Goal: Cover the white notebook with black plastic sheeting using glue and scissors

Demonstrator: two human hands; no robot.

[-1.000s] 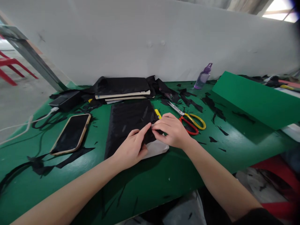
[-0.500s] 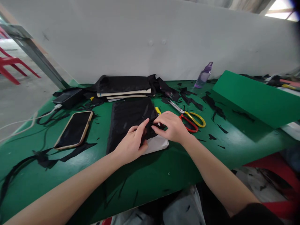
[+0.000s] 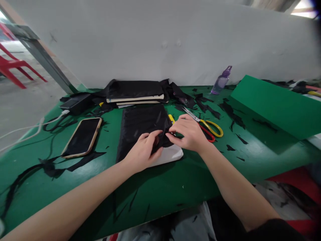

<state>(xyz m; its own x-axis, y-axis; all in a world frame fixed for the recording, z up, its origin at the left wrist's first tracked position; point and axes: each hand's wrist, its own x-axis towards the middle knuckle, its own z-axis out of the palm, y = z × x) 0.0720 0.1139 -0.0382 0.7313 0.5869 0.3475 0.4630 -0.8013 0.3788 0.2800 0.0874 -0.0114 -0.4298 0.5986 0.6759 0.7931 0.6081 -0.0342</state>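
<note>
A flat black fabric piece (image 3: 140, 122) lies in front of me over a white board or pad (image 3: 170, 154), whose near right corner shows. My left hand (image 3: 144, 149) rests at its lower right, thumb and fingers closed on a fold of the black fabric. Opposite it, my right hand (image 3: 187, 132) pinches the same bunched fabric between thumb and forefinger. The exact fold between the fingertips is partly hidden. Just behind the right hand lie scissors (image 3: 213, 127) with one red and one yellow handle. A small yellow object (image 3: 171, 118) peeks out beside the fabric.
Left of the fabric lies a phone (image 3: 82, 138), with a black box and white cable (image 3: 65, 112) behind it. Black-covered stacked pads (image 3: 136, 90) stand at the back. A purple bottle (image 3: 221, 82), a green panel (image 3: 276, 103) and black scraps (image 3: 232, 115) are to the right.
The whole view has shifted slightly, so things sit a little further right. Both hands stay at the same corner of the fabric, with the fingers slightly re-posed.
</note>
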